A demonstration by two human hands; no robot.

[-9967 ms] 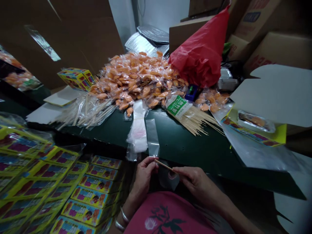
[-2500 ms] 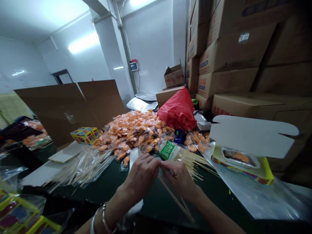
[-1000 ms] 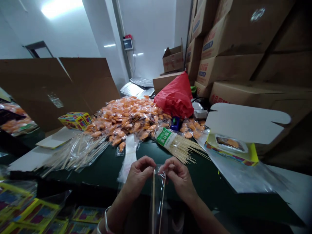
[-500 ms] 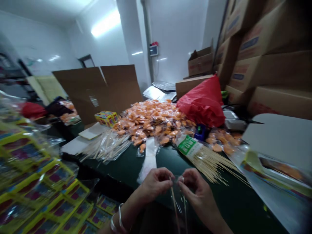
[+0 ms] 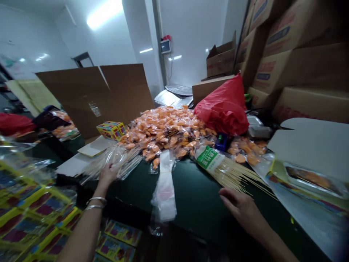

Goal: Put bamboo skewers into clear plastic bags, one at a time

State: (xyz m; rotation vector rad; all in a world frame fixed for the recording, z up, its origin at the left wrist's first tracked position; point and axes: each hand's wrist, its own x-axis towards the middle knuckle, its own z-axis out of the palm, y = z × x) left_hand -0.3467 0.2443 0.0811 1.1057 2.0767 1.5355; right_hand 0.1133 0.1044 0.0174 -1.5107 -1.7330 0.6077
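Wrapped sticks (image 5: 124,160) against the left hand (image 5: 107,175), whose grip cannot be discerned; slender, pale, clear-filmed. Right hand (image 5: 240,204): empty, fingers loosely curled.

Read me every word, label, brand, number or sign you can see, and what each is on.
"然竹签", as best I can read it: green label on the pack of bamboo skewers; the start is unclear.
Red and blue print on the stacked cardboard cartons: too blurred.
Print on the yellow boxes: too small and blurred.
Pink print on the stack of plastic bags: too faint.
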